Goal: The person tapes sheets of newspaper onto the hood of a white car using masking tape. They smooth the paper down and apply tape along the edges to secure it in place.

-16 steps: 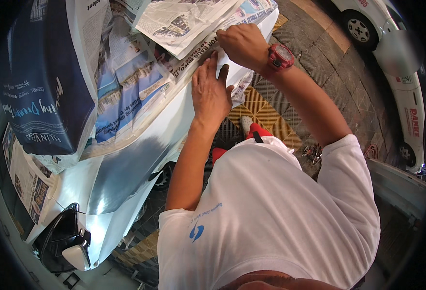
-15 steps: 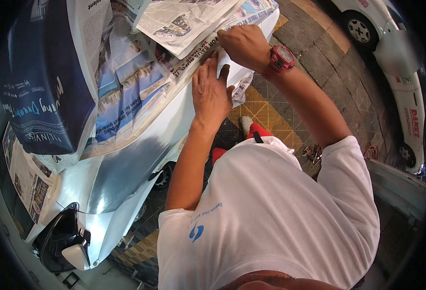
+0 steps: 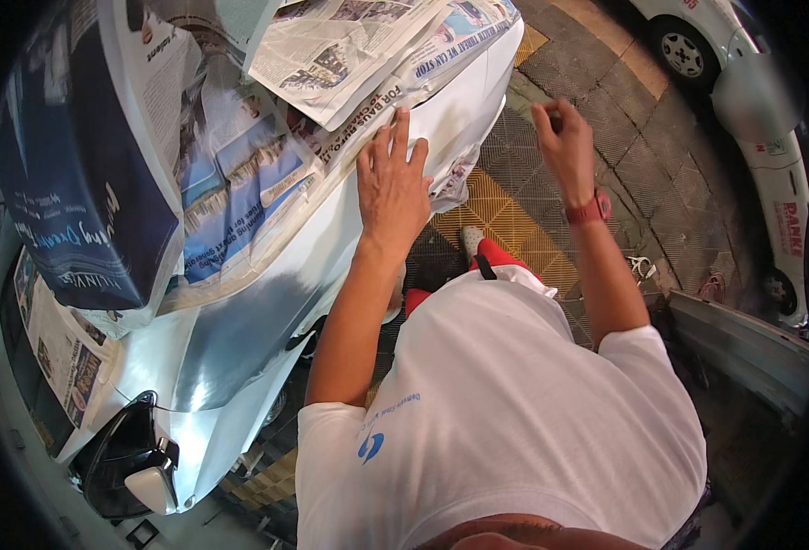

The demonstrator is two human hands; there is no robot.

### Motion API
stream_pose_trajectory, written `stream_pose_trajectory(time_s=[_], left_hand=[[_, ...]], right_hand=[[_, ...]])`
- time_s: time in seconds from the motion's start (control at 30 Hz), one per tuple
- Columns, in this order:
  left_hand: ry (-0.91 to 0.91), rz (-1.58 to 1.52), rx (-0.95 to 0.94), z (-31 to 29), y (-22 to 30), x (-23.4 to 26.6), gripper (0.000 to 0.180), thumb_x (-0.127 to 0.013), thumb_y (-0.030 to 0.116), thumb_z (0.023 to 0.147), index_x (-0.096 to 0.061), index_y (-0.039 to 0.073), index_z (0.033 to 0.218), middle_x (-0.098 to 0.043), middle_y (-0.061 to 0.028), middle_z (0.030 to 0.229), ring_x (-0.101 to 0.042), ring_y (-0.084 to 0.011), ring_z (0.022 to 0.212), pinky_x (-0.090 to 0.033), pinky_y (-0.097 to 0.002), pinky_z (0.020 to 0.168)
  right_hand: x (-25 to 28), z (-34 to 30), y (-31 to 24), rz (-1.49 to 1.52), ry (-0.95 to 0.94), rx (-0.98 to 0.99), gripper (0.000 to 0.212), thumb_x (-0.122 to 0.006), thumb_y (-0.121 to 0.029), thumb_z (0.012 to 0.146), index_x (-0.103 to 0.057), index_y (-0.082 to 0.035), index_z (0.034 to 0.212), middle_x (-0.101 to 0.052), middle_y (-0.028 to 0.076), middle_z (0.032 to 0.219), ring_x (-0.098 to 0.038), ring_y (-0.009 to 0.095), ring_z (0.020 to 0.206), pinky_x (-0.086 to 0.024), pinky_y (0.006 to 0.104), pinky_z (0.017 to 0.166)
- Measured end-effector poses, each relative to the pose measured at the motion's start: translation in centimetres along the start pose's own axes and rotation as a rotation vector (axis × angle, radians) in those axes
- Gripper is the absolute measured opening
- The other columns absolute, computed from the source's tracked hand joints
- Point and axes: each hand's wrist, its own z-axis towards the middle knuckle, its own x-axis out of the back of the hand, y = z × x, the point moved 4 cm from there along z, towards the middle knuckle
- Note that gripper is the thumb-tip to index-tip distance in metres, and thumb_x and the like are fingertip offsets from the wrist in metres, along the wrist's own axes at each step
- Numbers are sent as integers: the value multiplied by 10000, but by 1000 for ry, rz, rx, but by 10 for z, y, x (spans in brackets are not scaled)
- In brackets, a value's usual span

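My left hand (image 3: 393,192) lies palm down on a white car's side panel (image 3: 469,105), its fingers stretched toward the edge of the newspaper sheets (image 3: 336,60) that cover the car. The fingertips touch the strip where paper meets paint. My right hand (image 3: 566,151) is up in the air to the right of the car, apart from it. Its fingers are curled in toward the thumb; whether something small is between them cannot be seen. A red watch (image 3: 590,209) sits on that wrist.
Dark blue printed paper (image 3: 83,174) bulges over the car at the left. Below it are bare shiny bodywork (image 3: 235,339) and a side mirror (image 3: 152,490). A white vehicle (image 3: 776,197) stands at the far right, beyond the tiled floor (image 3: 496,215).
My right hand has left the paper's edge and moved right and down, away from the car. My left hand stays on the panel, shifted slightly, with its fingers more spread.
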Motion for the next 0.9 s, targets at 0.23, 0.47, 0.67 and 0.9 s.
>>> stream_pose_trajectory(time_s=[0.23,0.47,0.67,0.9], left_hand=[[-6,7,27,6,4,3,557,-897,280,883,-731,148,1398,-359,-101,1796,-467,-350,1466,-357,-522,1197],[-43,-67,24,16,11,15,514,-884,278,893,-743,135,1366,-387,-141,1769,-458,-412,1447,-346,-571,1224],[3,-149,8,31,40,2,651,-874,271,906,-669,156,1513,-310,-280,1770,-298,-504,1623,-244,-652,1324],[72,-102,213,16,38,-14,831,-861,220,919,-506,170,1668,-305,-201,1806,-307,-446,1651,-246,-617,1346]], right_hand=[[-4,-91,108,32,-93,-339,261,-744,-242,1062,-747,14,1008,-660,48,690,-550,106,602,-452,339,588],[-15,-95,132,139,-254,-318,220,-705,-185,1112,-685,0,995,-588,-39,669,-483,40,571,-383,270,530],[-36,-63,128,226,-353,-267,236,-752,-216,1054,-730,15,1015,-714,88,719,-619,142,618,-486,346,600],[-47,-38,120,205,-523,-237,224,-743,-204,1077,-726,11,1017,-701,59,714,-591,97,598,-470,319,572]])
